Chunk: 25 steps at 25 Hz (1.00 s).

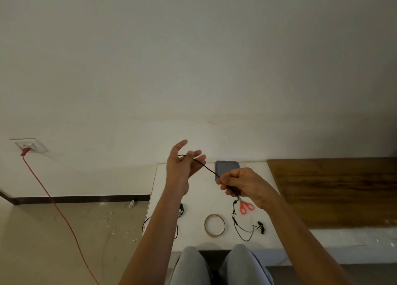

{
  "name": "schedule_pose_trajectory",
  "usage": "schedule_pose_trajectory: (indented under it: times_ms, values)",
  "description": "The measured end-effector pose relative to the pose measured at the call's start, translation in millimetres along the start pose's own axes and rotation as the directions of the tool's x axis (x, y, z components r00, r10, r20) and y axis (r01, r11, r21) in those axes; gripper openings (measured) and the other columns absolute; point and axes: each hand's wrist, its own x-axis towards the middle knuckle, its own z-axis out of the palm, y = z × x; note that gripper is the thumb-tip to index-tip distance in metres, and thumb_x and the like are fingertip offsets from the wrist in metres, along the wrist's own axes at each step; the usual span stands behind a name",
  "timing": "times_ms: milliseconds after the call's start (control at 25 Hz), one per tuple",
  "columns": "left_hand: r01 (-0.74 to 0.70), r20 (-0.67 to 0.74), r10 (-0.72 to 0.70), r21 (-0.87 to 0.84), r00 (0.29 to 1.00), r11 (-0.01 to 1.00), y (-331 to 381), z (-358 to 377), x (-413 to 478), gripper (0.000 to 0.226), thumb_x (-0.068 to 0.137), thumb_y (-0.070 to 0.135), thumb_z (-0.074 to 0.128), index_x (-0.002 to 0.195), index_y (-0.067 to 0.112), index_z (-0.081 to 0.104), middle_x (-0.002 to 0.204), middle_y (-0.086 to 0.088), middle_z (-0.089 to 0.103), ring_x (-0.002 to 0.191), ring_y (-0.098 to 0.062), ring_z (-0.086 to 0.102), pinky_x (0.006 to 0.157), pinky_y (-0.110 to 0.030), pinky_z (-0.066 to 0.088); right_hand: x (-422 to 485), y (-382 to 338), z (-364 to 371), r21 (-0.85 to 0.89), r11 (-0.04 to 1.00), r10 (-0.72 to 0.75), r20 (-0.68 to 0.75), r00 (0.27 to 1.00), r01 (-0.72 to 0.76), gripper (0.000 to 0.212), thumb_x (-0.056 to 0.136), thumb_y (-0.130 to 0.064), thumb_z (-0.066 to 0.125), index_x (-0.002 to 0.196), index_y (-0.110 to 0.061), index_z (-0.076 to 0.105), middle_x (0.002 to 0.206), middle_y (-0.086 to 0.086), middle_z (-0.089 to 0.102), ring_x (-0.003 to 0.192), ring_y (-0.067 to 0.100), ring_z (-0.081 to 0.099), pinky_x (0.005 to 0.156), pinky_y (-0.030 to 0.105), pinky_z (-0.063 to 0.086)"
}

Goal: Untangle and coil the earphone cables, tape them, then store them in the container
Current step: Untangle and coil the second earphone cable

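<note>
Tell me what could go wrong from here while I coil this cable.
1. The cable only lies across the left hand's straight fingers, so a pull from the right hand could slip it off.
2. Its hanging tail passes the scissors on its way to the earbuds and may snag or drag them.
3. The second cable loops past the table edge under the left forearm, which might knock it off.

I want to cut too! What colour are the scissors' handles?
Red plastic handles on the small scissors, head view.
</note>
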Motion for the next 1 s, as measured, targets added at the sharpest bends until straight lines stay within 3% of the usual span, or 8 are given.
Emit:
schedule_pose_trajectory:
  times_ms: [80,200,320,400,480,600,720,1000]
  values:
    - [-0.019,-0.056,0.015,-0.067,0.998,0.998,10,-11,9,0.025,0.098,0.001,0.046,0.112,0.010,0.064,0.094,-0.017,0.066,0.079,-0.024,0.071,0.067,-0.026,0.059,-4,1,-10,0.023,1.000,0.016,0.041,0.999,-0.017,0.013,0.089,-0.016,0.063,0.085,-0.009,0.073,0.072,0.001,0.070,0.059,0.008,0.061,0.063,0.020,0.052]
    - [0.039,-0.075,-0.050,-0.145,0.996,0.989,5,-17,10,0.023,0.096,-0.001,0.048,0.108,0.004,0.067,0.087,-0.014,0.063,0.078,-0.022,0.068,0.066,-0.027,0.060,-1,1,-11,0.149,0.989,-0.004,-0.030,1.000,0.008,0.016,0.092,-0.015,0.059,0.086,-0.007,0.072,0.066,-0.001,0.063,0.053,0.005,0.053,0.062,0.021,0.047]
    - [0.138,0.120,-0.132,-0.043,0.984,0.990,-17,-9,-4,0.028,0.093,0.007,0.057,0.120,0.010,0.064,0.093,-0.012,0.063,0.088,-0.021,0.066,0.081,-0.036,0.058,5,-7,1,0.232,0.971,-0.027,-0.130,0.991,0.057,0.016,0.091,-0.015,0.060,0.085,-0.008,0.073,0.067,0.000,0.064,0.052,0.005,0.053,0.061,0.021,0.047]
    - [0.181,0.249,-0.186,0.043,0.950,0.982,-23,0,-15,0.027,0.094,0.018,0.057,0.120,0.016,0.064,0.094,-0.009,0.067,0.091,-0.021,0.066,0.089,-0.040,0.055,8,-11,10,0.169,0.982,-0.052,-0.158,0.986,0.079,0.016,0.090,-0.018,0.062,0.087,-0.007,0.073,0.071,0.004,0.067,0.055,0.008,0.056,0.059,0.020,0.049]
    - [0.181,0.305,-0.199,0.088,0.931,0.980,-24,9,-22,0.023,0.096,0.021,0.055,0.115,0.016,0.067,0.085,-0.004,0.070,0.082,-0.019,0.068,0.086,-0.038,0.056,10,-14,16,0.095,0.992,-0.071,-0.149,0.986,0.086,0.021,0.091,-0.022,0.062,0.090,-0.004,0.073,0.074,0.010,0.070,0.060,0.012,0.059,0.059,0.021,0.050]
    - [0.124,0.248,-0.160,0.154,0.956,0.980,-19,14,-20,0.018,0.095,0.016,0.057,0.105,0.011,0.071,0.084,-0.007,0.071,0.074,-0.020,0.067,0.074,-0.031,0.057,13,-15,18,0.059,0.996,-0.063,-0.076,0.995,0.068,0.025,0.094,-0.024,0.058,0.095,-0.003,0.072,0.084,0.015,0.074,0.068,0.015,0.066,0.064,0.022,0.054]
    - [0.099,0.161,-0.123,0.153,0.979,0.983,-12,13,-13,0.014,0.092,0.008,0.060,0.100,0.006,0.071,0.084,-0.010,0.072,0.072,-0.018,0.069,0.066,-0.026,0.057,12,-12,13,0.077,0.996,-0.054,0.026,0.998,0.052,0.020,0.094,-0.016,0.057,0.099,-0.002,0.070,0.084,0.009,0.074,0.072,0.012,0.069,0.066,0.020,0.055]
    - [0.043,0.029,-0.042,-0.031,0.999,0.999,7,6,3,0.017,0.090,0.003,0.060,0.104,-0.002,0.069,0.086,-0.012,0.071,0.074,-0.016,0.072,0.069,-0.027,0.060,6,-4,6,0.100,0.994,-0.063,0.126,0.990,0.051,0.017,0.094,-0.016,0.057,0.100,-0.006,0.069,0.083,0.003,0.073,0.071,0.010,0.068,0.066,0.020,0.053]
